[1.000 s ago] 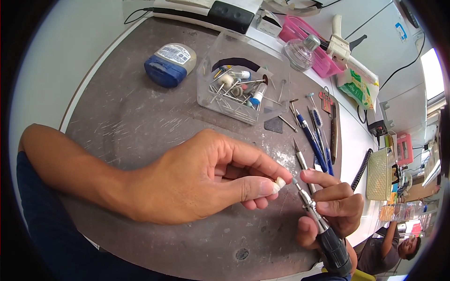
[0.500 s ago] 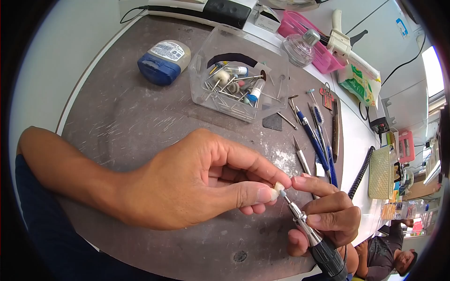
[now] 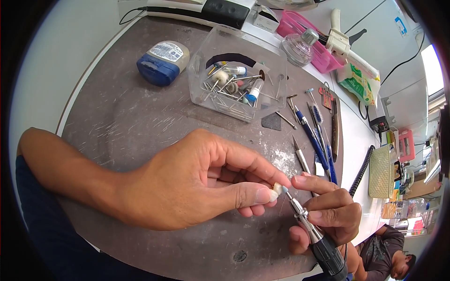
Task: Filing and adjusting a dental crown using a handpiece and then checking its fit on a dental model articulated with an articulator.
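My left hand [image 3: 206, 182] pinches a small white tooth-shaped piece [image 3: 274, 192] between thumb and index finger. My right hand [image 3: 328, 210] grips a silver and black rotary handpiece [image 3: 318, 246] from the right, its index finger extended near my left fingertip. The handpiece's small pale-blue tip [image 3: 285, 189] is at the white piece, apparently touching it. White powder [image 3: 283, 157] lies on the scratched grey work surface [image 3: 140, 117] just beyond my hands. A silver knife-like tool [image 3: 300, 153] lies behind my right hand.
Behind are a blue-capped bottle [image 3: 159, 68], a clear box of burs [image 3: 197, 91], several pens and brushes [image 3: 311, 133], a glass jar [image 3: 295, 51], a pink tray [image 3: 330, 63] and a coiled cord [image 3: 362, 171]. A yellowish basket [image 3: 379, 182] stands at right; another person [image 3: 384, 253] sits at lower right.
My right hand and the handpiece have moved left, bringing the tip to the white piece. My left hand has shifted slightly. The other person's arm has lowered.
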`<state>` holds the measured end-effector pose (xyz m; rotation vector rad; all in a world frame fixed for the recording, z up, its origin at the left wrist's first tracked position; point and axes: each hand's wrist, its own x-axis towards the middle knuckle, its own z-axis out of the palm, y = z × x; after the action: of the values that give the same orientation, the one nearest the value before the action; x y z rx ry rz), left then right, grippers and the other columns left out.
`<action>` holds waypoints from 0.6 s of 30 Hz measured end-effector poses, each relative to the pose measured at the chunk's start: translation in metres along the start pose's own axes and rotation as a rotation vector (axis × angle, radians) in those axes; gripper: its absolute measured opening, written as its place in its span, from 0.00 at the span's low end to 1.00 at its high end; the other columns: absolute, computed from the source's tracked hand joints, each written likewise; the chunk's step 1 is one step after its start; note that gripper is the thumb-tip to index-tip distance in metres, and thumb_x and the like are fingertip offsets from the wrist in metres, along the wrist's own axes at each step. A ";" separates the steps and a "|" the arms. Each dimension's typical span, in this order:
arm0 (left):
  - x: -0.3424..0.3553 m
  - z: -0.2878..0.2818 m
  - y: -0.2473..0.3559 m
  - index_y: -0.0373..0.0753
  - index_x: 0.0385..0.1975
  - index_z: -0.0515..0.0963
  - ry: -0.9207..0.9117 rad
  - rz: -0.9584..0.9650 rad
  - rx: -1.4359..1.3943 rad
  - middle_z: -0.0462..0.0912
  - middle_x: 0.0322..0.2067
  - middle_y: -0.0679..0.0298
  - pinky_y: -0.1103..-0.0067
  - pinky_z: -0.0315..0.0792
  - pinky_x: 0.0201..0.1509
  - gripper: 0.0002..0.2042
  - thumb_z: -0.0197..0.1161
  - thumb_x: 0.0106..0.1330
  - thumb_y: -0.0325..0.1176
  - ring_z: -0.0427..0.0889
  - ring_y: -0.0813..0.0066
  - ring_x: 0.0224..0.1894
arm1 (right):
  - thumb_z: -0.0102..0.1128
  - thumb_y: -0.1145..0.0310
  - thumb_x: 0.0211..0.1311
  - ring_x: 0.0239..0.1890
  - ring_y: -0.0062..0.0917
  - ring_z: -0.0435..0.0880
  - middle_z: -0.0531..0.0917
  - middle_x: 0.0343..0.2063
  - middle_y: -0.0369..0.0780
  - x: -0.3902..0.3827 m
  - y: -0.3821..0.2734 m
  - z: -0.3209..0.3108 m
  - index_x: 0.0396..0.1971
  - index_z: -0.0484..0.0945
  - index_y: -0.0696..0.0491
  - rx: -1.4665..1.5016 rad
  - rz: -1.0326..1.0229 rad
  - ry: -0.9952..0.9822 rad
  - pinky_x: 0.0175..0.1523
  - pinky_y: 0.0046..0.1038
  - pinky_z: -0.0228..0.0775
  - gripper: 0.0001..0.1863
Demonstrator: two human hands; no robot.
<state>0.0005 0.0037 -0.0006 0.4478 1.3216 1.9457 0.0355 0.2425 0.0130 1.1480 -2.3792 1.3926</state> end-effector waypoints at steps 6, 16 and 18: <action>0.001 0.000 -0.001 0.28 0.50 0.74 0.018 -0.008 0.001 0.81 0.39 0.58 0.85 0.78 0.46 0.14 0.58 0.66 0.25 0.82 0.78 0.40 | 0.75 0.77 0.42 0.48 0.45 0.81 0.78 0.29 0.39 0.002 0.004 -0.001 0.37 0.71 0.52 0.011 -0.012 -0.030 0.54 0.47 0.75 0.23; 0.000 0.000 -0.001 0.28 0.51 0.74 -0.001 -0.001 0.004 0.81 0.38 0.60 0.85 0.78 0.46 0.14 0.58 0.67 0.26 0.82 0.78 0.41 | 0.75 0.77 0.43 0.48 0.44 0.82 0.78 0.29 0.39 0.002 0.001 -0.001 0.37 0.71 0.52 0.000 0.000 -0.016 0.53 0.46 0.76 0.22; 0.000 0.000 0.000 0.28 0.51 0.74 -0.011 -0.004 0.013 0.81 0.38 0.60 0.85 0.77 0.46 0.14 0.58 0.67 0.26 0.81 0.78 0.41 | 0.75 0.77 0.43 0.47 0.44 0.82 0.78 0.29 0.39 0.001 0.000 -0.003 0.37 0.71 0.52 -0.005 0.003 -0.020 0.53 0.45 0.76 0.22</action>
<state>0.0010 0.0036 -0.0002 0.4607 1.3276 1.9298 0.0339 0.2443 0.0156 1.1628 -2.3972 1.3819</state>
